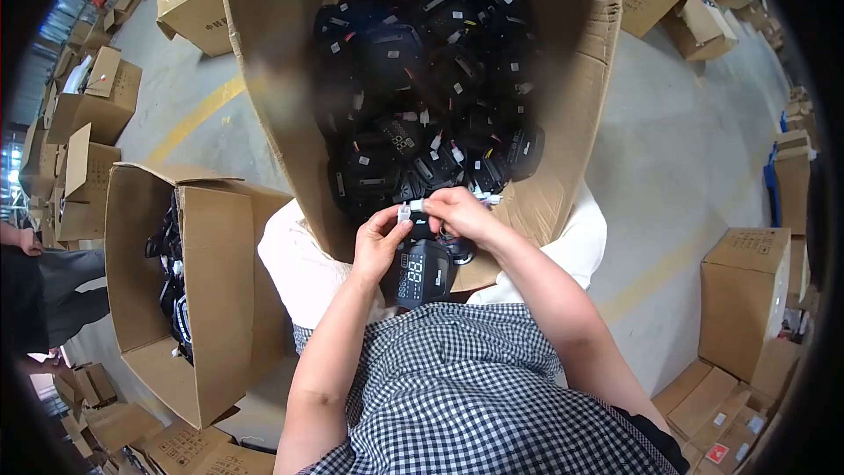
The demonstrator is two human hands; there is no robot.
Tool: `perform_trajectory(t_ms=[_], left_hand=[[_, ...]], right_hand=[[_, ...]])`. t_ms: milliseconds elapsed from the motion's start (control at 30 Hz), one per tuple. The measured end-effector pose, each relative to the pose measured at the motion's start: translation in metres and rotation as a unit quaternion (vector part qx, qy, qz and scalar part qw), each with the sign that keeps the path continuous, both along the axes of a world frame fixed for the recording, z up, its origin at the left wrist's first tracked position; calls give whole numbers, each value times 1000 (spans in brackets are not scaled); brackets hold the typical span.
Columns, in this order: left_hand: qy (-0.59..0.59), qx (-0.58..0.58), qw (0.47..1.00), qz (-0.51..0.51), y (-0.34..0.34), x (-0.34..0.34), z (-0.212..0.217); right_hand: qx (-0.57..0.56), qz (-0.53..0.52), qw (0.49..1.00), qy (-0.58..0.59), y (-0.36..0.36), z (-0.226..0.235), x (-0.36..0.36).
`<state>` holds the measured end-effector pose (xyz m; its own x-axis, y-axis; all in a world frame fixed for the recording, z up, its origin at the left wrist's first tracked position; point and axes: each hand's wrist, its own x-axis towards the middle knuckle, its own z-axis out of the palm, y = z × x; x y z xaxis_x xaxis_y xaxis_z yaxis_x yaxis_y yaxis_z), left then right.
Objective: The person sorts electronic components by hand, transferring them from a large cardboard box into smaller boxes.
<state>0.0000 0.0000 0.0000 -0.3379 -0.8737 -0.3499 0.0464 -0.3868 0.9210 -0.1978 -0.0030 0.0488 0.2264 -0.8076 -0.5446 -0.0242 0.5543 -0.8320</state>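
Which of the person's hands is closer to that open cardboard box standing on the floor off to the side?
Left. The left hand holds a black display unit just right of the side box. The right hand pinches a small white connector farther right, beyond the left hand.

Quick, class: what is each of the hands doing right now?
Left hand: closed on the black plastic display unit.
Right hand: pinching the small white connector on its cable.
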Motion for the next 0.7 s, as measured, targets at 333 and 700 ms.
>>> perform_trajectory(t_ms=[333, 700], left_hand=[[-343, -317, 882, 61, 16, -6, 26], [-349, -376, 855, 70, 18, -11, 13]], right_hand=[[104, -82, 988, -75, 11, -9, 22], [93, -96, 988, -74, 20, -10, 15]])
